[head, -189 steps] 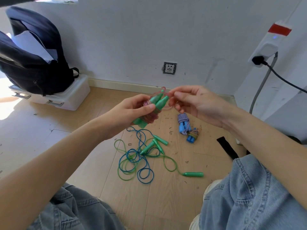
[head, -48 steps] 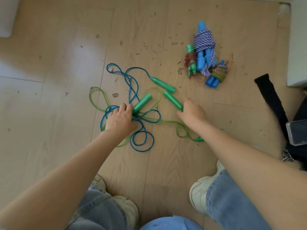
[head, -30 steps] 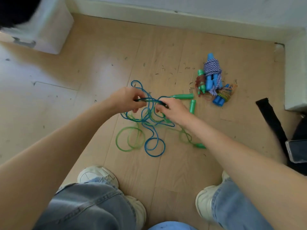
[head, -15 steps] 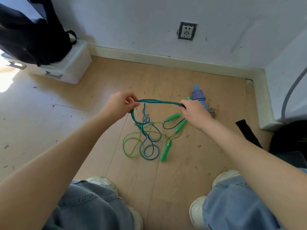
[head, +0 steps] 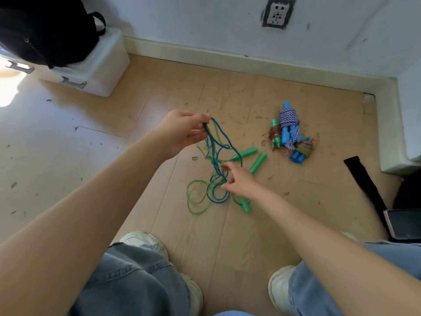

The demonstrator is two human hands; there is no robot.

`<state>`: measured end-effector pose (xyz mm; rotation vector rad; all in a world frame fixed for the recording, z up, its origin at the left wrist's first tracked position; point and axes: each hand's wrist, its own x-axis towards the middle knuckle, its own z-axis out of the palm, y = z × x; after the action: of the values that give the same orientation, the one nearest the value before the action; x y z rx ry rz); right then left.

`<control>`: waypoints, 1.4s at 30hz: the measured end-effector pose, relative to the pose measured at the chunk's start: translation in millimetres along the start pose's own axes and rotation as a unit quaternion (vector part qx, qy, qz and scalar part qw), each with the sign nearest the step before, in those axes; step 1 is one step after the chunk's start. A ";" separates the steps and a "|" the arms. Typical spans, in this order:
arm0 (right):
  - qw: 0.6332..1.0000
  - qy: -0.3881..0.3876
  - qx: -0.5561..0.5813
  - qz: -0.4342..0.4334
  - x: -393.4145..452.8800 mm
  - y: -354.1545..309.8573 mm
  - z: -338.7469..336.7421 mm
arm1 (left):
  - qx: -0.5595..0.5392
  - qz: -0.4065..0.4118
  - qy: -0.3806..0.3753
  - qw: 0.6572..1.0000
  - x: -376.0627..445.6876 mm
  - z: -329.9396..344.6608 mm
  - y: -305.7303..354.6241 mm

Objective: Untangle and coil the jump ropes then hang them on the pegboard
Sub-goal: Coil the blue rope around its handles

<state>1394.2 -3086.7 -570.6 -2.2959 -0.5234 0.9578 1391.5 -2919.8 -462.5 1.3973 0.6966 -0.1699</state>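
Two tangled cords, one blue cord [head: 216, 156] and one light green cord [head: 193, 197]. Three green handles [head: 245, 153] show near the fingers [head: 227, 181] of the right hand. Three coiled rope bundles [head: 289, 124] lie beyond them. One wall socket [head: 276, 12], one backpack [head: 45, 30], one phone [head: 404, 223].

Tangled ropes [head: 211, 179] lie on the floor [head: 250, 236], coiled bundle [head: 289, 131] to their right.

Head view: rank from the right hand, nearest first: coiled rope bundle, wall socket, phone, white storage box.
From the right hand:
1. Coiled rope bundle, on the floor beyond it, to the right.
2. Phone, far right edge.
3. White storage box and wall socket: too close to call.
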 end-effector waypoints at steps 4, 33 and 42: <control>0.988 0.020 0.144 0.055 19.5 -4.2 22.1 | -0.081 -0.033 -0.011 0.996 11.0 -0.1 -5.1; 0.958 0.258 0.115 0.049 -135.6 -105.6 -196.3 | 0.395 0.249 -0.064 0.882 -120.3 9.6 95.9; 0.991 -0.026 0.079 -0.101 -172.6 -147.2 -173.1 | 0.409 0.280 -0.139 0.857 -128.5 40.9 90.5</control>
<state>1388.6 -3135.6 -289.4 -2.0386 -0.6628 0.9261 1349.5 -2977.0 -316.4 2.2773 -0.0918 -0.2090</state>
